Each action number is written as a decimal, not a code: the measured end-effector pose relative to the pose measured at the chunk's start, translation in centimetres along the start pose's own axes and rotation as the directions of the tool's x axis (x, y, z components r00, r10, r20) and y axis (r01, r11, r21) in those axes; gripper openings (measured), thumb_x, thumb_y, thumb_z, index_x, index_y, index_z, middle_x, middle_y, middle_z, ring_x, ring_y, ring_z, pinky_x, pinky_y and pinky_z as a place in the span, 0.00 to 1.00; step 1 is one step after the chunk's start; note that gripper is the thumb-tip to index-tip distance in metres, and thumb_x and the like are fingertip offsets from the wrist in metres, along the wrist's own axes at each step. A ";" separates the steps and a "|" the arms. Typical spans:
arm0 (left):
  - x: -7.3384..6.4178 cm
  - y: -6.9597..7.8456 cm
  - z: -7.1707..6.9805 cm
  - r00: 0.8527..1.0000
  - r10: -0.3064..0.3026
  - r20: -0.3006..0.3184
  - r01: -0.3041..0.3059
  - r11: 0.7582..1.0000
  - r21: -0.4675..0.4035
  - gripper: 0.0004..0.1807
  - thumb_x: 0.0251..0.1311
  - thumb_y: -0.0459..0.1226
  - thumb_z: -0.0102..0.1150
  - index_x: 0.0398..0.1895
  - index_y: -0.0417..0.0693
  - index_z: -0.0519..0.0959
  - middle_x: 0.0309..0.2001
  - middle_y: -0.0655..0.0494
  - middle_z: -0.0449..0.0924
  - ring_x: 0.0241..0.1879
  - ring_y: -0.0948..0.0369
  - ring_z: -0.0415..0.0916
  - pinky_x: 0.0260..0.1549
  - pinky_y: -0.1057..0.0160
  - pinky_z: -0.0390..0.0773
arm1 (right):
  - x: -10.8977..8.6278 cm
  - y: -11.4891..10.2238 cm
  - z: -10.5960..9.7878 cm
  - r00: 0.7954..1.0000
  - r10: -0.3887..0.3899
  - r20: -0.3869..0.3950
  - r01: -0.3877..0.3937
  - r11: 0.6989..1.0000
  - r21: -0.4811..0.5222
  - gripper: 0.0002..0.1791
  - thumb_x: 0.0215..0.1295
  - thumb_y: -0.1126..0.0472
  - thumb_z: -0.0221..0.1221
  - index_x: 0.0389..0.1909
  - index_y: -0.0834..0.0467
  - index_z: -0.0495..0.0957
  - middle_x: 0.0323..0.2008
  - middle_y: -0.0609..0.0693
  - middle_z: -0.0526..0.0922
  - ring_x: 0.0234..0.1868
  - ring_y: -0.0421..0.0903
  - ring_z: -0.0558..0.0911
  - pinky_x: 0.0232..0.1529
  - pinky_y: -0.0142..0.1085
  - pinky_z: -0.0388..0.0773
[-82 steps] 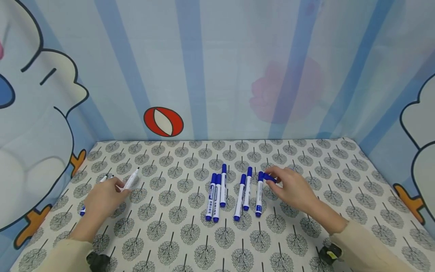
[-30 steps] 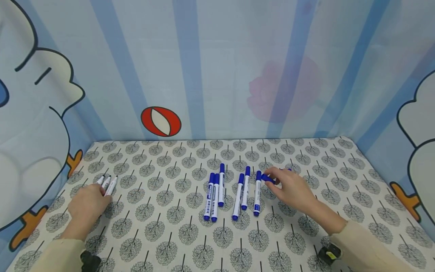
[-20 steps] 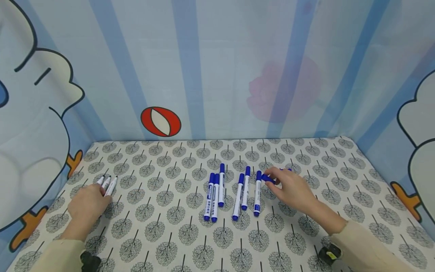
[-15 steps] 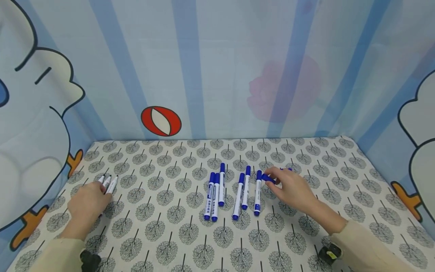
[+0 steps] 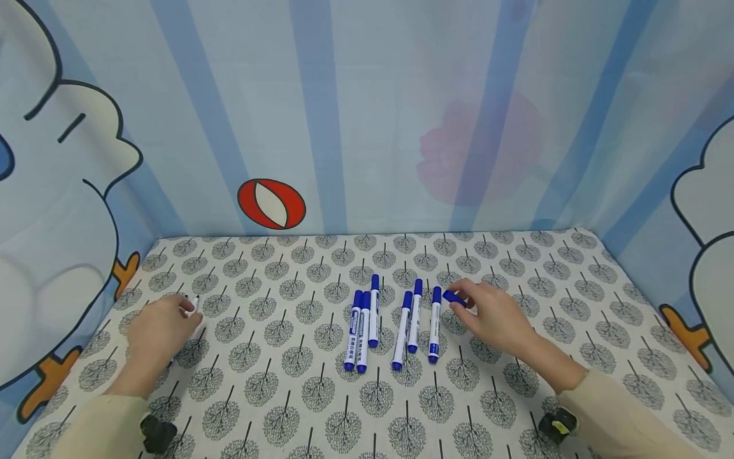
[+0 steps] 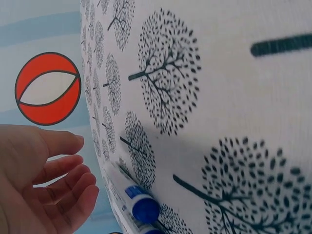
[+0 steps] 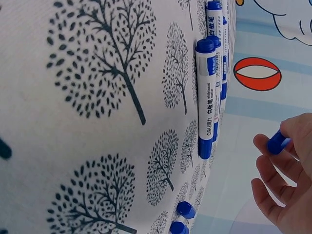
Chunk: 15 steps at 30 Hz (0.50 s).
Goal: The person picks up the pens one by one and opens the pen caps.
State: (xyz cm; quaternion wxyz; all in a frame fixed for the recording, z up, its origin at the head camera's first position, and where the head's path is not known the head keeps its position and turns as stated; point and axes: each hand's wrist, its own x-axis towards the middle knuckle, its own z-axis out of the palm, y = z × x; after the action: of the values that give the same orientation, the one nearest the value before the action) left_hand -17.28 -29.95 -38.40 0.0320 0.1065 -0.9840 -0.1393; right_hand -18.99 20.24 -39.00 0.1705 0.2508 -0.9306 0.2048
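Observation:
My left hand point(image 5: 163, 328) hovers over the uncapped white markers point(image 5: 196, 302) at the left, hiding most of them. In the left wrist view, its relaxed fingers hold nothing, and at least two blue-ended markers point(image 6: 145, 208) lie on the cloth beside them. A blue marker cap point(image 7: 279, 143) is pinched between the thumb and index finger of my right hand point(image 5: 496, 317), right of the nearest capped marker point(image 5: 434, 325). Two loose blue caps point(image 7: 185, 209) rest on the cloth in the right wrist view.
Several capped blue whiteboard markers point(image 5: 361, 331) lie in two loose groups mid-table. A tree-patterned cloth point(image 5: 298, 408) covers the table. Printed curtains point(image 5: 378, 127) stand behind it and at both sides.
My left hand carried an uncapped marker leftward, laid it by the others, and has now let go and lifted slightly. The right hand keeps its cap, nearly still.

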 end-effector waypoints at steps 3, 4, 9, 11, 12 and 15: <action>0.0 0.7 0.2 1.000 0.013 -0.021 -0.013 1.000 -0.001 0.15 0.55 0.39 0.57 0.39 0.36 0.76 0.35 0.39 0.78 0.19 0.56 0.72 0.11 0.61 0.68 | 0.1 0.0 -0.1 1.000 0.018 0.008 -0.018 1.000 -0.007 0.13 0.56 0.60 0.61 0.43 0.57 0.76 0.28 0.50 0.81 0.28 0.45 0.80 0.23 0.30 0.73; 0.0 0.9 0.2 1.000 0.014 -0.028 -0.014 1.000 -0.006 0.14 0.55 0.39 0.57 0.38 0.36 0.76 0.35 0.39 0.78 0.20 0.55 0.72 0.11 0.61 0.67 | 0.1 0.1 -0.2 1.000 0.023 0.011 -0.023 1.000 -0.013 0.14 0.56 0.59 0.61 0.44 0.57 0.76 0.28 0.50 0.82 0.28 0.45 0.80 0.23 0.30 0.73; 0.0 1.9 0.6 0.998 0.046 -0.049 -0.048 0.998 -0.033 0.12 0.55 0.40 0.57 0.36 0.39 0.77 0.35 0.41 0.78 0.22 0.55 0.72 0.13 0.62 0.68 | 0.3 0.4 -0.4 0.998 0.053 0.017 -0.053 0.998 -0.020 0.15 0.56 0.60 0.62 0.44 0.59 0.76 0.28 0.51 0.82 0.27 0.43 0.80 0.22 0.29 0.74; 0.0 2.2 0.9 0.997 0.059 -0.047 -0.061 0.997 -0.051 0.12 0.55 0.40 0.58 0.36 0.40 0.77 0.35 0.41 0.79 0.22 0.56 0.73 0.14 0.62 0.68 | 0.4 0.6 -0.5 0.998 0.064 0.018 -0.064 0.998 -0.013 0.15 0.56 0.60 0.62 0.44 0.59 0.76 0.28 0.51 0.82 0.27 0.42 0.80 0.23 0.30 0.75; -0.1 2.5 1.0 0.997 0.061 -0.041 -0.064 0.996 -0.061 0.12 0.55 0.40 0.58 0.37 0.40 0.78 0.36 0.41 0.79 0.23 0.56 0.73 0.14 0.63 0.68 | 0.5 0.7 -0.5 0.997 0.070 0.020 -0.070 0.998 -0.011 0.15 0.56 0.60 0.62 0.44 0.59 0.76 0.29 0.50 0.83 0.27 0.42 0.80 0.23 0.30 0.75; -0.1 3.0 1.3 0.997 0.074 -0.036 -0.077 0.994 -0.078 0.12 0.55 0.40 0.58 0.37 0.41 0.78 0.37 0.42 0.80 0.24 0.56 0.74 0.15 0.63 0.69 | 0.6 1.0 -0.5 0.997 0.078 0.017 -0.078 0.997 0.000 0.14 0.56 0.61 0.62 0.43 0.60 0.76 0.30 0.50 0.82 0.28 0.43 0.79 0.24 0.31 0.75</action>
State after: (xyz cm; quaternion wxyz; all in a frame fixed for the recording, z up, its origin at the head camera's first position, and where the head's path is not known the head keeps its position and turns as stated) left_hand -17.94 -26.82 -38.77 0.0577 0.0701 -0.9804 -0.1750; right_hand -19.88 21.06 -38.61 0.1546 0.2162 -0.9410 0.2096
